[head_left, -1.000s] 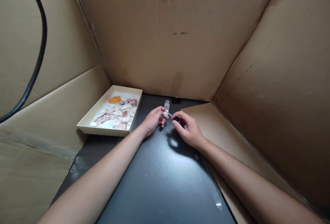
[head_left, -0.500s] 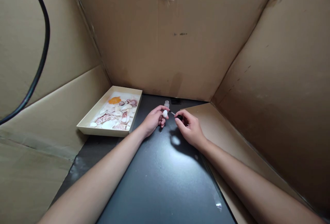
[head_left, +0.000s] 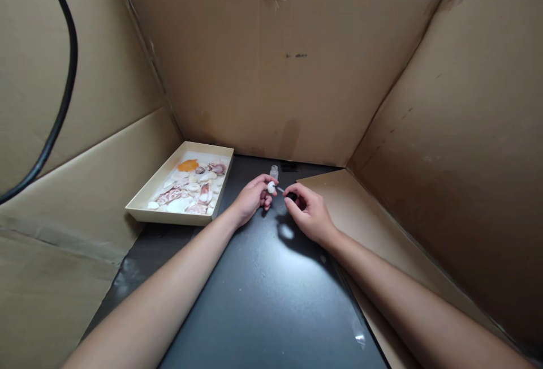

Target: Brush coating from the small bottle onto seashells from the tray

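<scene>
Between the fingers of my left hand (head_left: 253, 198) is a small white seashell (head_left: 271, 187). My right hand (head_left: 311, 210) pinches the black cap of a small brush (head_left: 291, 196); its thin stem points left and its tip meets the shell. A dark spot shows on the shell near the tip. Just behind my left fingertips stands a small clear glass bottle (head_left: 274, 172) without a cap, its lower part partly hidden by the hand.
On the left, a cream tray (head_left: 169, 219) holds several seashells and an orange one (head_left: 188, 165). Cardboard walls (head_left: 271, 74) enclose the dark table (head_left: 254, 301). A cardboard sheet (head_left: 352, 199) lies along the right, and a black cable (head_left: 70, 74) hangs at upper left.
My right hand has moved slightly left, bringing the brush tip onto the shell. A dark spot now shows on the shell. My left hand stays almost in place.
</scene>
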Action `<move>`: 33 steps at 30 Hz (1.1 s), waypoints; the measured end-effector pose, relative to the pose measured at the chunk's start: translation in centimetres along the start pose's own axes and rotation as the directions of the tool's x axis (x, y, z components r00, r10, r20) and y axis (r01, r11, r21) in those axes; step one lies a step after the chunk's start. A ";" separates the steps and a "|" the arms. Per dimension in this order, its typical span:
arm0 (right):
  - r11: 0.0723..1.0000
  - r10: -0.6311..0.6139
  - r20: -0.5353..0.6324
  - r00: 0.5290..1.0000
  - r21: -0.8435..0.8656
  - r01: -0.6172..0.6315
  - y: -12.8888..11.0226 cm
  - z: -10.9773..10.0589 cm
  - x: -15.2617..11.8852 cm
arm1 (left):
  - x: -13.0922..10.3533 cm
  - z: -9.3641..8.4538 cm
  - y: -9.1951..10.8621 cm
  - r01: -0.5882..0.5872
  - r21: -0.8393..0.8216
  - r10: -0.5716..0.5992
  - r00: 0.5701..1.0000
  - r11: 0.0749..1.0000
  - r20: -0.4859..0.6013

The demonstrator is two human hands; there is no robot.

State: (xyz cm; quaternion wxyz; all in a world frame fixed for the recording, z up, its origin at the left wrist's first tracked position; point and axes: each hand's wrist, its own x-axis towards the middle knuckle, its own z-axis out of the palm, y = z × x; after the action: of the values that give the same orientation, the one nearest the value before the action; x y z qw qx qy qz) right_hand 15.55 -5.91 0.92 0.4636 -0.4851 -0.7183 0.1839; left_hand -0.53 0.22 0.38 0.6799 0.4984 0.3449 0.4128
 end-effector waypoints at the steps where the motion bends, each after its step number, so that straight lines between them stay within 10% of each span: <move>1: 1.000 0.013 -0.029 0.999 -0.007 -0.014 0.0 0.0 0.0 | 0.0 0.0 0.0 0.000 -0.003 0.000 1.000 1.000 0.001; 33: 1.000 -0.019 0.057 0.998 -0.001 0.019 -0.3 -0.2 0.0 | -0.2 0.1 0.1 -0.002 -0.006 0.002 1.000 1.000 -0.005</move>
State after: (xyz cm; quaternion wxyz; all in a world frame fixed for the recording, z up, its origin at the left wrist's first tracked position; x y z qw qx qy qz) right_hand 15.57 -6.07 1.21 0.4446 -0.4731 -0.7357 0.1928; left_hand -0.51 -0.01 0.49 0.6802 0.4957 0.3449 0.4156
